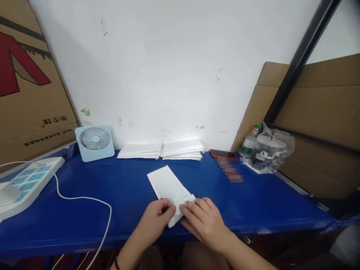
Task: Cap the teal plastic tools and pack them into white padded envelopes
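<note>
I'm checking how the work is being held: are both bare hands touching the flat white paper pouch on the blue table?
Yes, the left hand and right hand both press the near end of the flat white paper pouch on the blue table.

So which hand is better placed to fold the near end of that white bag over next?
Probably the right hand: its fingers already lie on the white bag's near corner. The left hand pinches the edge beside it.
</note>
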Available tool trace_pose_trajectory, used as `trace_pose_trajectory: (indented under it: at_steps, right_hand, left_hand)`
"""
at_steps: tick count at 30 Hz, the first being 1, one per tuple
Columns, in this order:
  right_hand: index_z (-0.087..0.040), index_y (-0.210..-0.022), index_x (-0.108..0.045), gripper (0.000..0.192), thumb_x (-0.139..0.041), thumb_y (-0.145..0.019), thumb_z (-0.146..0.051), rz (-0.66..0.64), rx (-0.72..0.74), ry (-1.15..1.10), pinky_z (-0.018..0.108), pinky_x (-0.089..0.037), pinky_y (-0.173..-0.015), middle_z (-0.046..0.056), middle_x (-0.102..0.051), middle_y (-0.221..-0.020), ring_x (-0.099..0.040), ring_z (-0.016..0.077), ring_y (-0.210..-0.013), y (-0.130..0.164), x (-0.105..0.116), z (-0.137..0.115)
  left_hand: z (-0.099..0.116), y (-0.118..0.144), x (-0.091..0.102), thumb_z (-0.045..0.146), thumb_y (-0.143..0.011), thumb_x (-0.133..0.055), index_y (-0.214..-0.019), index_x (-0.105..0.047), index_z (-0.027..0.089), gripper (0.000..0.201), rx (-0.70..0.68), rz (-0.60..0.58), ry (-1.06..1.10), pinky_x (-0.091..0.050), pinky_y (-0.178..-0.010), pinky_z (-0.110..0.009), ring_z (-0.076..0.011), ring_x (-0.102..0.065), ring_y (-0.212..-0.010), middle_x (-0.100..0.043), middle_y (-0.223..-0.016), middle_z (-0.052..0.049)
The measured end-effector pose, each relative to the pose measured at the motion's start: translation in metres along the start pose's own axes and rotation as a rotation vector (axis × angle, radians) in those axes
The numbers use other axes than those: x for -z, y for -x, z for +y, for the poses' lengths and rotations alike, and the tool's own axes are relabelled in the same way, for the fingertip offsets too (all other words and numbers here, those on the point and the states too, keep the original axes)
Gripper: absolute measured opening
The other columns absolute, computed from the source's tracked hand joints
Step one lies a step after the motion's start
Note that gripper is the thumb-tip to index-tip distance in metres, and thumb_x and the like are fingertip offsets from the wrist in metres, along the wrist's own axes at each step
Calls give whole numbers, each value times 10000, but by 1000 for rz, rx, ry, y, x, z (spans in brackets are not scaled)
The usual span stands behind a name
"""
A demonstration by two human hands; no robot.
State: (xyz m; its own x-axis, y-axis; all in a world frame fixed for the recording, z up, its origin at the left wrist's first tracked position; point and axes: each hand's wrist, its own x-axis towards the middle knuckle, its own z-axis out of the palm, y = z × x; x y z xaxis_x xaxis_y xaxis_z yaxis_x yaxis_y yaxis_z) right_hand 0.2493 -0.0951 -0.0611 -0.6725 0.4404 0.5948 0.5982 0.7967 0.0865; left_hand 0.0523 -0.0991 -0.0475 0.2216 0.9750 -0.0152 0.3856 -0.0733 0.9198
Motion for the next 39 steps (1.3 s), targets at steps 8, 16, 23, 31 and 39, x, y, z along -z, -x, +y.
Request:
trace_pose_trajectory:
  at_steps: [8,16,23,31,39]
  right_hand:
    - [-201,-1045,-621,237,-461,-873,-226,101,-80,-52,329,-415,-666,88,-656,-883,-555,189,-766,-29,8,38]
    - [-116,-850,-633,400,-561,-764,-500,209,-954,-442,251,-407,-532,58,-619,-652,-556,170,-614,-128,5,178]
    - [-94,-758,-625,303,-717,-621,-349,110,-1154,-240,289,-409,-631,111,-631,-714,-587,233,-756,-152,-22,234]
    - [-194,-1041,-613,343,-511,-814,-431,-102,-456,100,373,-292,-900,102,-571,-1089,-445,241,-1053,-196,-67,176]
    - [-49,-955,-630,237,-532,-750,-118,-340,-97,304,423,-212,-934,179,-637,-946,-470,272,-990,-257,-145,96]
  left_hand:
    - [6,4,3,467,-852,-431,-911,-522,185,302,-96,87,340,-374,-617,-221,-109,-441,-627,-475,-677,22]
    - [-12,10,7,494,-805,-494,-1029,-496,231,346,-83,293,297,-397,-625,-239,-136,-456,-662,-468,-741,9]
    - [-16,8,6,511,-789,-512,-1001,-514,229,353,-95,293,294,-380,-573,-229,-121,-436,-599,-465,-695,17]
    - [-19,5,6,505,-789,-510,-1011,-523,228,356,-107,264,288,-400,-611,-244,-137,-481,-616,-498,-700,-4]
    - [-30,3,6,525,-773,-529,-1043,-506,217,410,-87,253,350,-387,-590,-234,-119,-451,-608,-497,-728,-7]
